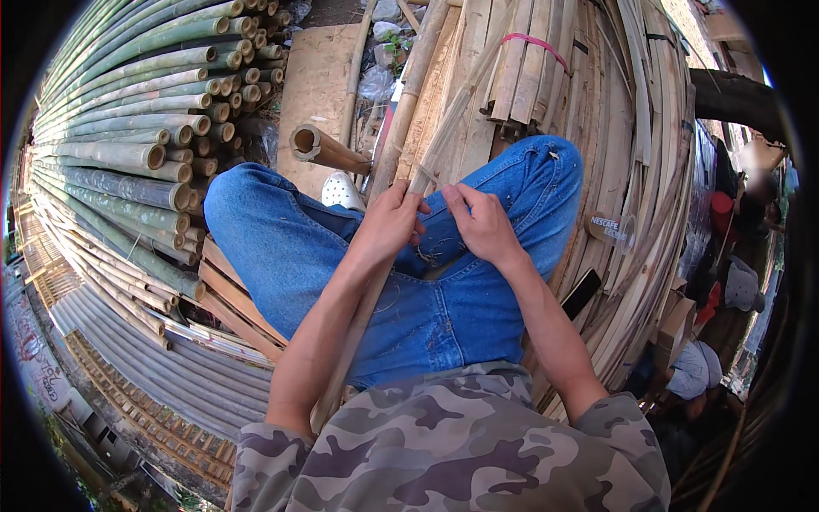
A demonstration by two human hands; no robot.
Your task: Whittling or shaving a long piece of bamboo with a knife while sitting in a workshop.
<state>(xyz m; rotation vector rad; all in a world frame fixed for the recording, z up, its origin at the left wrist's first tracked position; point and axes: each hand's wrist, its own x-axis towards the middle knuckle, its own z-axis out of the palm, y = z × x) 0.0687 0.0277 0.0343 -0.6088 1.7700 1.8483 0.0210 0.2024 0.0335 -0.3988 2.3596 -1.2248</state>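
Note:
A long, pale bamboo strip [450,128] slants across my lap, from beside my left forearm up past my knees. My left hand [384,222] is closed round it over my blue jeans. Just right of the strip, my right hand [484,224] is closed, thumb against bent fingers. What it holds, if anything, is too small to make out. A thin pale sliver [428,175] sticks out from the strip between the two hands.
Green bamboo poles [128,154] are stacked at the left. Split bamboo slats [614,188] lie under and right of me, some in a bundle tied with a pink band [537,48]. A phone [581,293], a clear cup [611,229] and a cut bamboo tube [320,147] are nearby.

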